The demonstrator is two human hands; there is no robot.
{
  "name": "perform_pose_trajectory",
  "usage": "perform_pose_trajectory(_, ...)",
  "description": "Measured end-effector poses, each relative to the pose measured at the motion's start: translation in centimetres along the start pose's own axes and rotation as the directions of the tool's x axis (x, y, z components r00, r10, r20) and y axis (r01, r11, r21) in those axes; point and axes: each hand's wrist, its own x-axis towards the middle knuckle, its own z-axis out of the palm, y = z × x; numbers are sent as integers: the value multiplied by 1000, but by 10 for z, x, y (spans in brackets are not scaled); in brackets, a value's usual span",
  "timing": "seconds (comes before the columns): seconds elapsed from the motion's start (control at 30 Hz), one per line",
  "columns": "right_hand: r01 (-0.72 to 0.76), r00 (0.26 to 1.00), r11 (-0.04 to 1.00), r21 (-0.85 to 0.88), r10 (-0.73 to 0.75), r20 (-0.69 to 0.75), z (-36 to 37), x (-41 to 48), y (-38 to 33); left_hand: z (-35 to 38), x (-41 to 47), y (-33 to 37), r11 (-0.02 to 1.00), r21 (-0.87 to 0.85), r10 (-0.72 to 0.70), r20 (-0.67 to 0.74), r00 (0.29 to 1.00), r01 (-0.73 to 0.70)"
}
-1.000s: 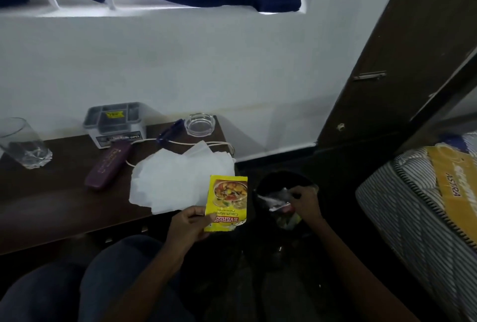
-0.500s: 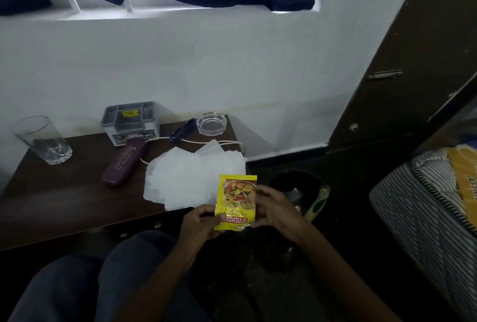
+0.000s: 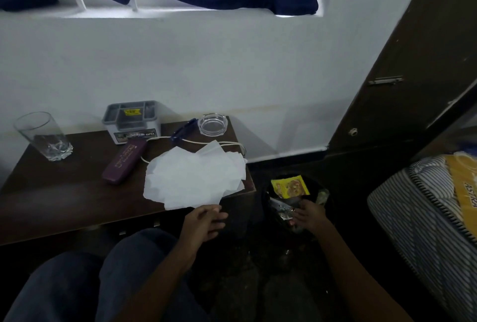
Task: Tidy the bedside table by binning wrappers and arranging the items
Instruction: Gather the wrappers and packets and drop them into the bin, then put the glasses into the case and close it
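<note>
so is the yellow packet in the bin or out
In: the yellow packet lies within the black bin, resting on top of other rubbish.

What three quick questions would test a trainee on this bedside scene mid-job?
1. True or false: the yellow sachet lies on the table.
2. Which item stands nearest the table's left end? A. drinking glass B. ashtray C. purple case
3. Fill in: the right hand is over the ___, while the left hand is by the front edge of the white papers.
Key: 1 false, it lies in the bin; 2 A; 3 bin.
</note>
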Motion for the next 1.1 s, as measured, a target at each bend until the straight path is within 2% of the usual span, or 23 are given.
perform_pose_trajectory(0.23,-8,987,1000,-16,10,160,32,-22,8,2,-1,1,1000,16,0,-2,1000,0)
perform_pose_trajectory(0.4,51,961,994,100,-76,264,76,-60,-4,1,-8,18,995,-87,38,-58,998,-43)
perform_pose_trajectory(0.53,52,924,989,137,-99,370,113,-92,-14,-27,-12,41,978,-166,106,-109,988,-123)
perform_pose_trajectory(0.73,-12,862,980,198,-90,499,181,-136,-14,-110,-7,71,939,-171,240,-301,923,-300)
perform_pose_trajectory(0.87,-39,819,982,182,-73,570,241,-167,-5,-162,5,73,915,-184,250,-440,862,-359)
perform_pose_trajectory(0.93,-39,822,984,172,-66,566,272,-175,3,-178,15,66,913,-190,231,-488,841,-362)
perform_pose_trajectory(1.03,2,896,988,155,-71,438,319,-175,17,-190,32,57,913,-183,210,-556,804,-365)
perform_pose_trajectory(1.1,64,948,991,117,-97,304,345,-168,28,-198,48,55,929,-23,286,-590,755,-370)
